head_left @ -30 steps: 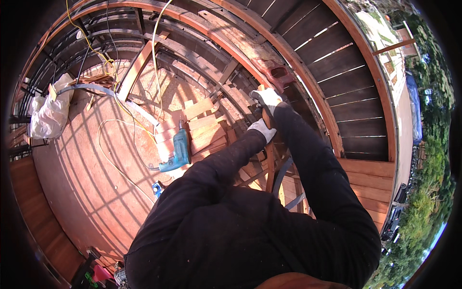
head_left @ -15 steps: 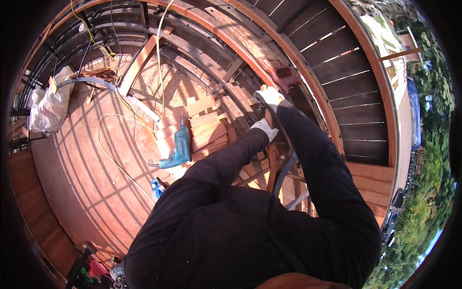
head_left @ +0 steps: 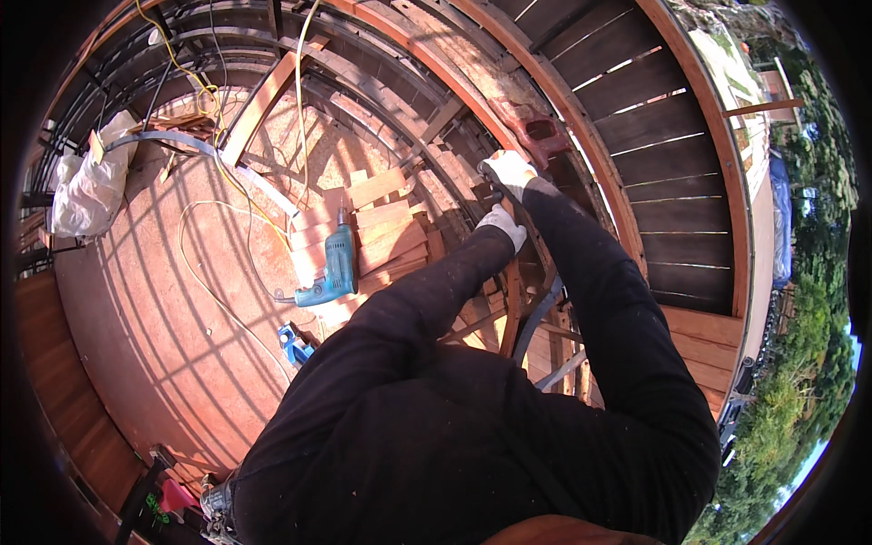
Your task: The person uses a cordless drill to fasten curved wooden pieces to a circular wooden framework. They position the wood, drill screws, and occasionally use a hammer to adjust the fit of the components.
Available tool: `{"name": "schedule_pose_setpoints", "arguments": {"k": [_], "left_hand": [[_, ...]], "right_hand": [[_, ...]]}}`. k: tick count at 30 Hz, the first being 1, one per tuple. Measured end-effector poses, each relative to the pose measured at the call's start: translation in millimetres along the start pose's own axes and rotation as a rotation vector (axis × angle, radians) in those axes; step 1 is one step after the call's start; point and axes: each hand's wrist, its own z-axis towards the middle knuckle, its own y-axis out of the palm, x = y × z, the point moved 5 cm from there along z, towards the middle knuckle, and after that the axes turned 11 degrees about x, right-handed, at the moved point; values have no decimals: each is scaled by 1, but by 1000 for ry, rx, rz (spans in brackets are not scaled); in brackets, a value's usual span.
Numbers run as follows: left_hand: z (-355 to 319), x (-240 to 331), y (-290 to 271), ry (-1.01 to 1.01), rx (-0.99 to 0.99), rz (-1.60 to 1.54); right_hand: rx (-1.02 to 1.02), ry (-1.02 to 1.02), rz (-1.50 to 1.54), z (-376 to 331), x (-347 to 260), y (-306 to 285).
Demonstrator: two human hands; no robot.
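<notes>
Both my hands wear white gloves and are close together, ahead and a little right of centre, by the curved timber framing. My left hand (head_left: pixel 502 226) is closed round a narrow wooden strip (head_left: pixel 507 203), which shows between the two hands. Just beyond it, my right hand (head_left: pixel 510 170) is bent over with its fingers closed at a small dark piece by the top of the strip. What those fingers hold is mostly hidden. A reddish-brown part with a hole (head_left: pixel 543 134) lies beyond my right hand on the framing.
A teal corded drill (head_left: pixel 337 263) lies left of my arms beside stacked wooden boards (head_left: pixel 389 238). Closer to me is a blue tool (head_left: pixel 292 341). Cables (head_left: pixel 222 202) loop across the plywood floor (head_left: pixel 150 300). A white plastic bag (head_left: pixel 91 195) sits far left; dark slats (head_left: pixel 677 173) rise at right.
My left hand has moved forward, closer to my right hand. The right hand has shifted slightly forward too. The whole view has turned a little; the drill has stayed put.
</notes>
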Motion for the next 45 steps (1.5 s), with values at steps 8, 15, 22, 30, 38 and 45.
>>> {"name": "schedule_pose_setpoints", "arguments": {"k": [8, 15, 22, 30, 38, 45], "left_hand": [[2, -2, -2, 18, 38, -53], [-1, -2, -2, 37, 31, -62], [4, -3, -4, 90, 45, -28], [1, -4, 0, 68, -18, -33], [26, -27, 14, 460, -111, -16], [27, -72, -48, 418, 130, -230]], "right_hand": [[-52, 38, -126, -5, -27, -12], [-69, 78, -257, 2, -12, -3], [-236, 89, -294, 4, -27, -2], [-127, 160, -157, -35, -31, -54], [108, 48, -802, -57, -49, -112], [174, -6, -462, -60, -42, -126]]}}
